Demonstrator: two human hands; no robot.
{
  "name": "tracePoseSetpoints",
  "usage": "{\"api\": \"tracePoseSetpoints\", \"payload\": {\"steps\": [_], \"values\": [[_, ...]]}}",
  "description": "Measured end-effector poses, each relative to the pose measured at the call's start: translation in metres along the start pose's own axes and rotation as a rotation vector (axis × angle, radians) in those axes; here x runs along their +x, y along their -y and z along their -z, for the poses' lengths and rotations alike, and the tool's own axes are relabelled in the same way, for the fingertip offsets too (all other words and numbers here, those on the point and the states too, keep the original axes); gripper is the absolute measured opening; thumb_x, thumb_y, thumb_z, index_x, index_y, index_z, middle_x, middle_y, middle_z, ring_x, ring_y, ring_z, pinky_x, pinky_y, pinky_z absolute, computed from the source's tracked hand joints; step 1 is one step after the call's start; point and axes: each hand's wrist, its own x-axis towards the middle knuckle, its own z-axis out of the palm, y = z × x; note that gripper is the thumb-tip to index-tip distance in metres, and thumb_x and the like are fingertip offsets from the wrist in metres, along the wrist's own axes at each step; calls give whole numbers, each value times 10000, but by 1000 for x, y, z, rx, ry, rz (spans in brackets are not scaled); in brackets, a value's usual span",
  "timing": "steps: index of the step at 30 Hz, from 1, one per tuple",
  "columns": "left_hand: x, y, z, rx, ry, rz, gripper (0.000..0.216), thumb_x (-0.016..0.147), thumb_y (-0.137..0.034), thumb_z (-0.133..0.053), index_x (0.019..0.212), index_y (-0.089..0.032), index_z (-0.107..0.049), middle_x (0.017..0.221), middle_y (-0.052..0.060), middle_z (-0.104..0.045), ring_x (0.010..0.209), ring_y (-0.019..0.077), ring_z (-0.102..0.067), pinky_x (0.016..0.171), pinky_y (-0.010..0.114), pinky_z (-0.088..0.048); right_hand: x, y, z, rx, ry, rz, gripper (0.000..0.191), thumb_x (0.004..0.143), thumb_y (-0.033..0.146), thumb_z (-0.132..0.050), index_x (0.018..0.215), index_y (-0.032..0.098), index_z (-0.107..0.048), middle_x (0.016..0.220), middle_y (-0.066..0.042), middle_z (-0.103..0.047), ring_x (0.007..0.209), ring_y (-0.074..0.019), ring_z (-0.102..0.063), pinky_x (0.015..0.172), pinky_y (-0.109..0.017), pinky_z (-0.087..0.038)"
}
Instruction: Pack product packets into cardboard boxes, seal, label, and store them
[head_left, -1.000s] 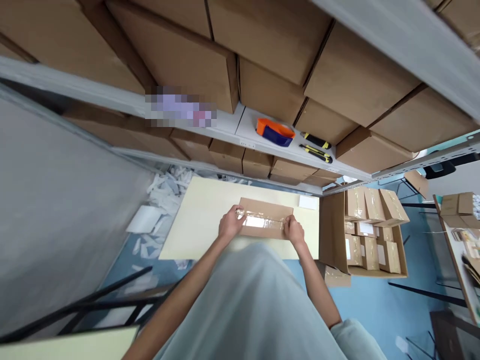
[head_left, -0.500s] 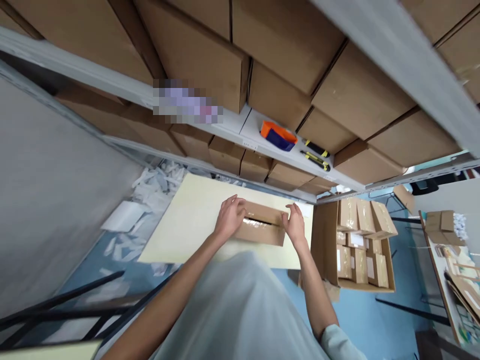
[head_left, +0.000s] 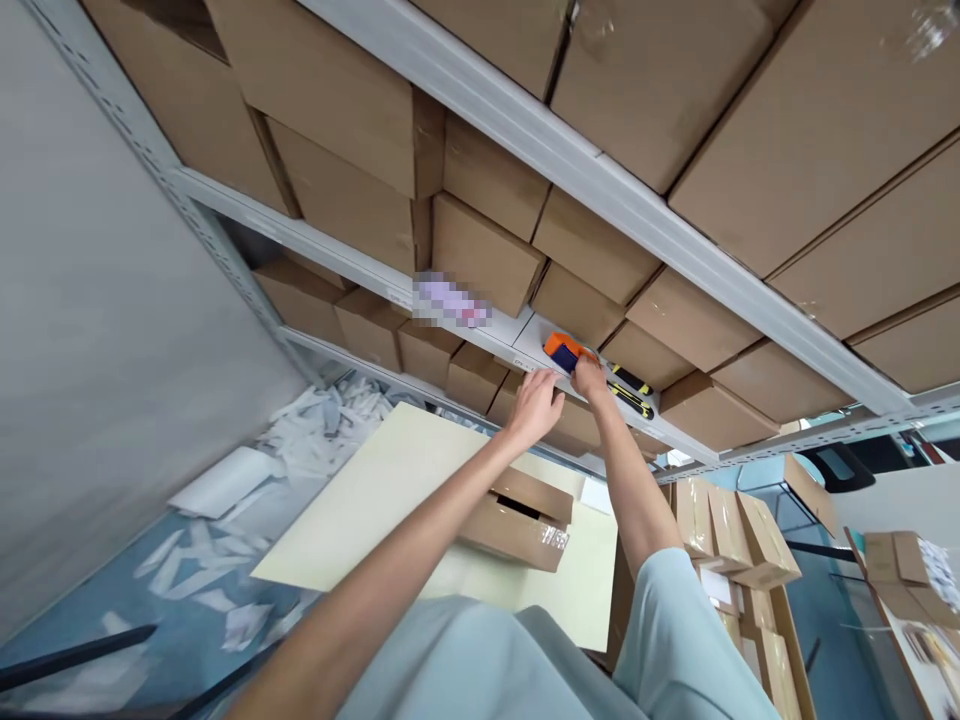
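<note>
Both arms reach up to the grey shelf (head_left: 517, 335). My right hand (head_left: 589, 378) lies on the orange and blue tape dispenser (head_left: 564, 351) that sits on the shelf, its fingers curled at the dispenser. My left hand (head_left: 535, 405) hovers just left of it near the shelf's front edge, fingers bent and apart, holding nothing. Below, a small cardboard box (head_left: 517, 518) rests on the pale yellow table (head_left: 375, 500), its top flaps slightly parted and clear tape on its side.
Two yellow and black utility knives (head_left: 631, 390) lie on the shelf right of the dispenser. Large cardboard boxes (head_left: 480, 250) fill the shelves. An open carton of small taped boxes (head_left: 739, 540) stands to the right. White paper scraps (head_left: 322, 425) litter the blue floor at left.
Both hands have left the small box on the table and risen to the shelf. The right hand has reached the tape dispenser. The view has tilted upward.
</note>
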Motion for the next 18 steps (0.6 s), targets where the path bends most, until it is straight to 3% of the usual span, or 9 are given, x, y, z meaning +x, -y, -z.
{"api": "tracePoseSetpoints", "payload": {"steps": [4, 7, 10, 13, 15, 18], "values": [[-34, 7, 4, -51, -21, 78, 340, 945, -174, -621, 1266, -172, -733, 1423, 166, -716, 1362, 350, -637, 1216, 538, -499, -4, -2, -4, 44, -37, 27, 426, 978, 86, -562, 1397, 9, -572, 1422, -307, -666, 1386, -346, -602, 1230, -472, -382], [-62, 11, 10, -147, -26, 134, 313, 946, -187, -629, 1243, -185, -729, 1378, 158, -738, 1328, 339, -669, 1199, 532, -519, -28, -4, -11, 122, -84, 74, 367, 1039, 145, -490, 1379, 35, -574, 1404, -288, -672, 1335, -336, -612, 1213, -490, -403], [-102, 14, 23, -304, -83, 187, 297, 992, -268, -610, 1269, -211, -701, 1303, 128, -755, 1223, 290, -725, 1116, 490, -586, -87, 3, -34, 333, -116, 143, 368, 1127, 312, -399, 1401, 112, -544, 1307, -197, -716, 1179, -278, -662, 1097, -432, -514], [-147, 10, 38, -469, -136, 261, 284, 1017, -341, -611, 1263, -224, -687, 1191, 93, -755, 1061, 225, -760, 970, 400, -648, -172, 21, -63, 1001, -114, 249, 401, 1092, 505, -534, 1323, 185, -606, 1210, -120, -739, 1111, -256, -680, 1044, -399, -553], [-175, 4, 49, -509, -140, 286, 245, 1011, -362, -642, 1206, -227, -702, 1122, 73, -747, 992, 199, -755, 912, 359, -651, -224, 39, -77, 1217, -54, 209, 479, 1058, 594, -595, 1335, 205, -628, 1242, -113, -740, 1169, -263, -683, 1081, -398, -546], [-206, -4, 61, -483, -144, 305, 191, 997, -364, -684, 1125, -229, -725, 1052, 54, -742, 950, 190, -734, 888, 344, -634, -278, 63, -83, 1327, -14, 103, 596, 1024, 690, -616, 1385, 217, -639, 1210, -108, -754, 1202, -274, -683, 1122, -412, -536]]}}
